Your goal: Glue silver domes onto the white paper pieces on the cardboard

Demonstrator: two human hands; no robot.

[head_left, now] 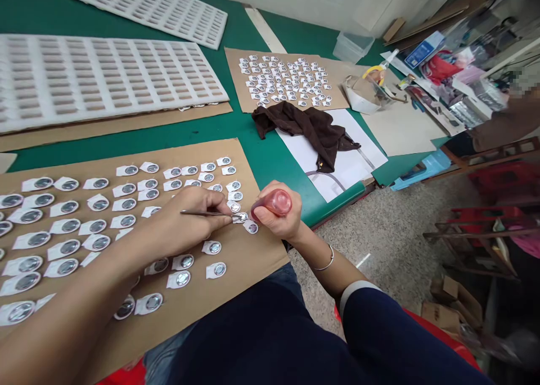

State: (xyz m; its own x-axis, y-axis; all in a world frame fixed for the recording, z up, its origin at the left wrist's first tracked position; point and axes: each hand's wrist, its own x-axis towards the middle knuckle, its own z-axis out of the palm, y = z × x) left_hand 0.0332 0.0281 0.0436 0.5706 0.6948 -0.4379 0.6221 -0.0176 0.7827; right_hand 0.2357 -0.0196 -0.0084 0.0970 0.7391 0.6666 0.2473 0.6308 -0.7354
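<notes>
My left hand [185, 219] grips a pair of metal tweezers [197, 212], their tips at a small round silver piece with a white paper tab [242, 217]. My right hand [286, 222] is wrapped round a reddish squeeze bottle [278, 202], tilted with its base toward me. The bottle's nozzle is hidden behind its body and my fingers, close to the tweezer tips. Beneath both hands lies a brown cardboard sheet [248, 261] bearing many such tabbed round pieces, roughly in rows. My left forearm covers some of them.
Beyond the cardboard, a dark brown cloth [307, 127] lies partly on white paper [295, 148]. A second cardboard sheet [337, 75] holds more pieces. White slotted foam trays [118, 75] occupy the far left. A clear plastic box [352, 46] and clutter stand at right; a person [502, 120] sits there.
</notes>
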